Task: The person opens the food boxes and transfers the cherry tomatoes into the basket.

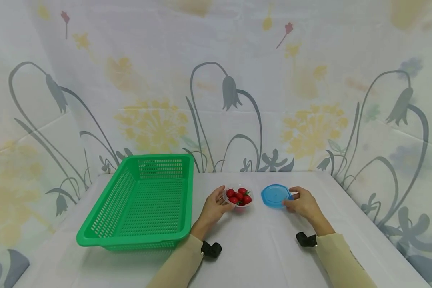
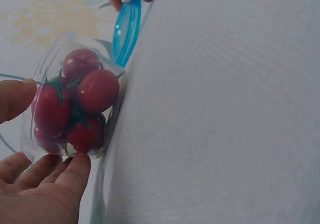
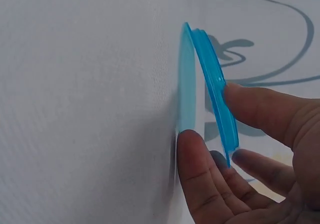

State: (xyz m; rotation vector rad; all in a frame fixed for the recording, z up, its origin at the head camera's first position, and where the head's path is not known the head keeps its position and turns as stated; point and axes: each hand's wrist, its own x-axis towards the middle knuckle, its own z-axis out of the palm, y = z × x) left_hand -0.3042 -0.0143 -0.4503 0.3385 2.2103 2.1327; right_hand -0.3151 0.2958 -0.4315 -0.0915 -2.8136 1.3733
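Note:
A clear plastic tub (image 1: 239,205) stands on the table, filled with several small red tomatoes (image 2: 98,90) that have green stems. My left hand (image 1: 213,205) holds the tub from its left side. In the left wrist view its thumb (image 2: 15,99) lies by the rim and its fingertips (image 2: 81,161) touch the wall. To the right of the tub, my right hand (image 1: 303,204) pinches a round blue lid (image 1: 275,195) at its right edge. The right wrist view shows the thumb (image 3: 255,106) on the lid's upper face, other fingers below, and the lid (image 3: 216,83) tilted, its far edge close to the tabletop.
A large green plastic basket (image 1: 190,192) with slotted walls stands at the left, close to my left forearm. The table (image 1: 263,256) has a white cover. Behind it and at both sides hangs a flower-printed curtain (image 1: 216,40).

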